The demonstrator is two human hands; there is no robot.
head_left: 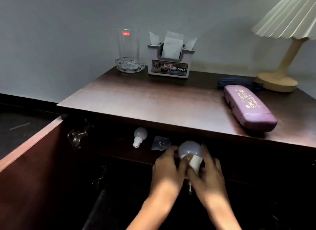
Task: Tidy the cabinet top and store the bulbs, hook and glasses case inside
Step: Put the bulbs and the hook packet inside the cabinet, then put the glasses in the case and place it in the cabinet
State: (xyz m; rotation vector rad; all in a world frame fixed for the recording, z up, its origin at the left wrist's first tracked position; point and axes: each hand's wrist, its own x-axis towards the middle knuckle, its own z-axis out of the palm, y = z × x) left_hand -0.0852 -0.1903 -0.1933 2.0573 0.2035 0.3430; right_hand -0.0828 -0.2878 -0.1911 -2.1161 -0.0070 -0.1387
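Observation:
Both hands hold a large white bulb point(189, 152) at the front edge of the shelf inside the open cabinet. My left hand point(168, 168) grips it from the left and my right hand point(207, 171) wraps its white neck from the right. A smaller white bulb point(140, 135) lies on the shelf further left, its base pointing toward me. Between the two bulbs lies a clear plastic hook point(160, 143). On the dark wooden cabinet top point(145, 96), a purple glasses case point(248, 106) rests near the right front edge.
At the back of the top stand a tall clear glass point(127, 44) in a glass ashtray point(130, 66), a napkin holder point(170, 62) and a lamp point(282, 63) at the right. A dark blue object point(236, 81) lies behind the case. The cabinet door point(29, 169) hangs open at left.

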